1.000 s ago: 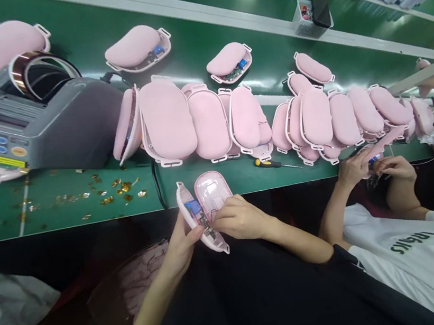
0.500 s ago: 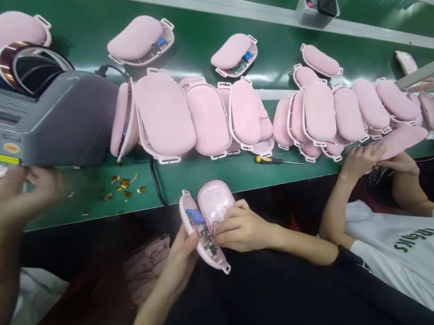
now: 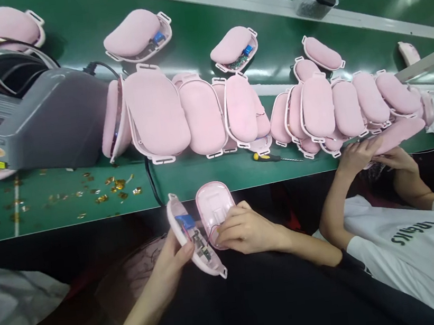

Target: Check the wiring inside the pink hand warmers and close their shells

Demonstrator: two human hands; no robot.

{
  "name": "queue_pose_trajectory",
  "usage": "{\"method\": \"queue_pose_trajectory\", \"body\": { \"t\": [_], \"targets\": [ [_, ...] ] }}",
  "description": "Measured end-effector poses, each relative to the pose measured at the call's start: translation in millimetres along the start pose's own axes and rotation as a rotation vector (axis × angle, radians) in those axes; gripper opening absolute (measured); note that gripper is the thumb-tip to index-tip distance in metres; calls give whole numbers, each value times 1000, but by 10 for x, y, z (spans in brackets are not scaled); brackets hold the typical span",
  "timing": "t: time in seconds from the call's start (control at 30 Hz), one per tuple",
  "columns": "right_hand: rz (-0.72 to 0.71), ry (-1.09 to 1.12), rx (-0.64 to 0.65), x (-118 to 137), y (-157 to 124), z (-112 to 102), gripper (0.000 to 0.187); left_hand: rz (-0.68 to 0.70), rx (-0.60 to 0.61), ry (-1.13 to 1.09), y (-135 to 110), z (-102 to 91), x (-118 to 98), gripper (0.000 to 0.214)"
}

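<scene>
Two parts of one casing sit between the person's hands, just off the near edge of the green surface [image 3: 66,203], above the lap. The left hand [image 3: 171,256] is closed around the pink oval plastic shell half carrying a circuit board [image 3: 193,237], thumb on its inner rim. Its long axis runs from upper left down to lower right, open face turned toward the right hand [image 3: 246,230]. That hand, fingers curled together, pinches the lower rim of the hollow pink oval plastic shell half [image 3: 215,208], which stands nearly upright just right of the first. Whether their edges touch I cannot tell. Thin red and black wires [image 3: 209,234] bridge the two by the right fingertips. A yellow-handled screwdriver [image 3: 268,157] lies on the surface beyond, nearer the right hand.
</scene>
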State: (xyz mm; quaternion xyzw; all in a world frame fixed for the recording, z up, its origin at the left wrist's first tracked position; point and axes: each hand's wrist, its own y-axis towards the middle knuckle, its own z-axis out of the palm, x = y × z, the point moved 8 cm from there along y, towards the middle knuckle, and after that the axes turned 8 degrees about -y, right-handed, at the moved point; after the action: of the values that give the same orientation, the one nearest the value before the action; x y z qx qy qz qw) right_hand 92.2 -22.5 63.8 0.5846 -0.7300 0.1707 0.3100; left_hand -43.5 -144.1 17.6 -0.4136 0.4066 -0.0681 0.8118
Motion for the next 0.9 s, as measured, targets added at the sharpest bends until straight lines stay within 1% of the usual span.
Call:
{"method": "queue_pose_trajectory", "body": {
  "t": [0.07, 0.1, 0.2, 0.27, 0.37, 0.47, 0.6, 0.73, 0.8, 0.9],
  "targets": [
    [2, -8, -17, -5, -15, -17, 19, 71, 19, 90, -5, 21, -124, 102],
    [2, -8, -21, -6, -18, -17, 18, 88, 41, 127, 10, 39, -151, 106],
    [17, 2, -61, -8, -6, -32, 14, 86, 85, 169, 96, 85, -108, 110],
    [30, 10, -77, -6, 11, -35, 14, 68, 65, 131, 147, 112, -35, 107],
    [31, 10, -66, 1, 26, -10, 15, 7, 46, -5, 160, 215, 74, 98],
    [44, -5, -101, -17, 8, -17, 13, -45, 35, -118, 134, 319, 112, 95],
    [25, -48, -109, -8, -32, -18, 13, -35, 9, -126, 118, 351, 74, 93],
    [-39, -85, -170, 48, -30, -100, 18, -4, 26, -97, 119, 353, 57, 92],
    [-56, -98, -150, 67, 4, -122, 16, 12, 35, -64, 129, 343, 65, 93],
    [-96, -156, -70, 124, 79, -152, 12, 47, 29, -19, 154, 318, 57, 94]
  ]
}}
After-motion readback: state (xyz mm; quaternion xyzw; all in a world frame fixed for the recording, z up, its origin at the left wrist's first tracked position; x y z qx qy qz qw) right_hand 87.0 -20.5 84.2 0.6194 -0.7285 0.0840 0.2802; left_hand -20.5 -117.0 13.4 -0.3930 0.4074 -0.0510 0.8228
